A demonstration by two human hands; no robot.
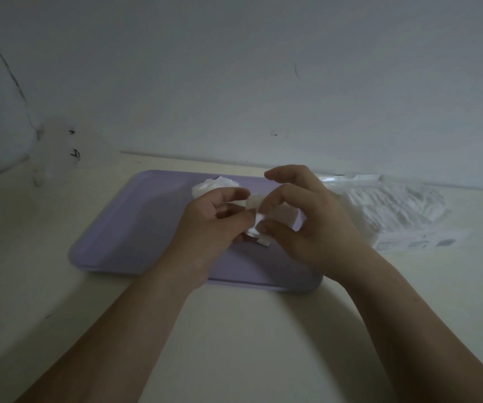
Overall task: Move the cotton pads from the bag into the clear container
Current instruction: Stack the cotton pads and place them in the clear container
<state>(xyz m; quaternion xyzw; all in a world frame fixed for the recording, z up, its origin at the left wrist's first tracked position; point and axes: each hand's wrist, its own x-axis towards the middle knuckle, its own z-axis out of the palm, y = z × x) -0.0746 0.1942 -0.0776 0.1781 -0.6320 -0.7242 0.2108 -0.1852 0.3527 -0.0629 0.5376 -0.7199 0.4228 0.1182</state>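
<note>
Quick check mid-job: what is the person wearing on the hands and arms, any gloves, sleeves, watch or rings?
Nothing that shows. The left hand and right hand are bare, without gloves, and no ring can be made out in the dim picture. The left forearm and right forearm are bare down to the bottom edge of the frame: no sleeve, watch or bracelet in view.

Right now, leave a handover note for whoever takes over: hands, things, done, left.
Left hand holds a small stack of pads over the tray.
Right hand pinches the same stack.
Bag lies right of the tray, many pads inside.
White pile at the tray's back; container not clearly seen behind the hands.
Done: cannot tell.
Left: place this stack, empty the bag.
</note>
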